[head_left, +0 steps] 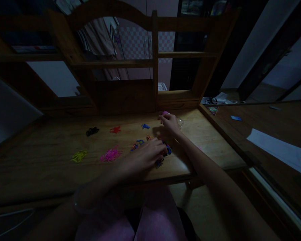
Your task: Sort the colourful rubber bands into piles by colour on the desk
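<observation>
on the side counter (pixel 266 122) lie a white paper sheet (pixel 278 149) and a small blue card (pixel 235 117), well apart.

Dim, underexposed view, light pooling mid-desk (pixel 65 140), corners falling to black, wide-angle bending at edges, soft noisy detail

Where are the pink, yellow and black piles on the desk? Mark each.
pink pile (pixel 111 155), head view, middle of heap
yellow pile (pixel 78 156), head view, middle of heap
black pile (pixel 92 131), head view, middle of heap
</observation>
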{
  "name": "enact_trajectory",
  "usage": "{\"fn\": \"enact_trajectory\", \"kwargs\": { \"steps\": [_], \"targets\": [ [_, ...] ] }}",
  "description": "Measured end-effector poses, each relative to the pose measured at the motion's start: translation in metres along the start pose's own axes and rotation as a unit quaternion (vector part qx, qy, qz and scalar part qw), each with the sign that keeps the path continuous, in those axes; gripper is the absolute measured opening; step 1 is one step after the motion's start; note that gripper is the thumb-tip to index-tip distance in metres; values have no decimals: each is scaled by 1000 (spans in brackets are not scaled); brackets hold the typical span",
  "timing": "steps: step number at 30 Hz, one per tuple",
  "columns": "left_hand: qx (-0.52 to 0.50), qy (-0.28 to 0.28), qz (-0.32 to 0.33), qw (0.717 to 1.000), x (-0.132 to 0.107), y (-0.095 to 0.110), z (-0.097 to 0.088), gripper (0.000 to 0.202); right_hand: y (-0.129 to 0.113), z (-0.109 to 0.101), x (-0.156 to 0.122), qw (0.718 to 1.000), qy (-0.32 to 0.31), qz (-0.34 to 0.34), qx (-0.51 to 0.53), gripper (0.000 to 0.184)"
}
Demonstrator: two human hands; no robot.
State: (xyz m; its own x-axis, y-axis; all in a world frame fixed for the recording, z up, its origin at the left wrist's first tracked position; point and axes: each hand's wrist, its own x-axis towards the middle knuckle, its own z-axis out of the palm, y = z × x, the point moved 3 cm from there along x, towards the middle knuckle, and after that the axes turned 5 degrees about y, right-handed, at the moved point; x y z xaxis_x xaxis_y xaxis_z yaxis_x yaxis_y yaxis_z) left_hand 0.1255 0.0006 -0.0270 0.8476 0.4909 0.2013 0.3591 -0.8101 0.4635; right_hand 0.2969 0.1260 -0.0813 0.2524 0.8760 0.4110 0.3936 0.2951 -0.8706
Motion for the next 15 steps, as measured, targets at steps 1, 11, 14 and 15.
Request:
{"fn": "enact_trajectory", "kwargs": {
  "steps": [1,11,14,15],
  "targets": [
    [13,-1,0,1000,-2,4,4,15,1,0,0,1000,1,0,0,27],
    [99,-2,17,995,-7,3,13,31,4,0,2,1000,6,7,6,28],
    [85,-3,15,996,-5,-4,15,33,3,0,1,1000,5,8,5,29],
    [80,4,10,997,-4,-8,15,32,3,-1,1,1000,5,9,5,29]
  ]
}}
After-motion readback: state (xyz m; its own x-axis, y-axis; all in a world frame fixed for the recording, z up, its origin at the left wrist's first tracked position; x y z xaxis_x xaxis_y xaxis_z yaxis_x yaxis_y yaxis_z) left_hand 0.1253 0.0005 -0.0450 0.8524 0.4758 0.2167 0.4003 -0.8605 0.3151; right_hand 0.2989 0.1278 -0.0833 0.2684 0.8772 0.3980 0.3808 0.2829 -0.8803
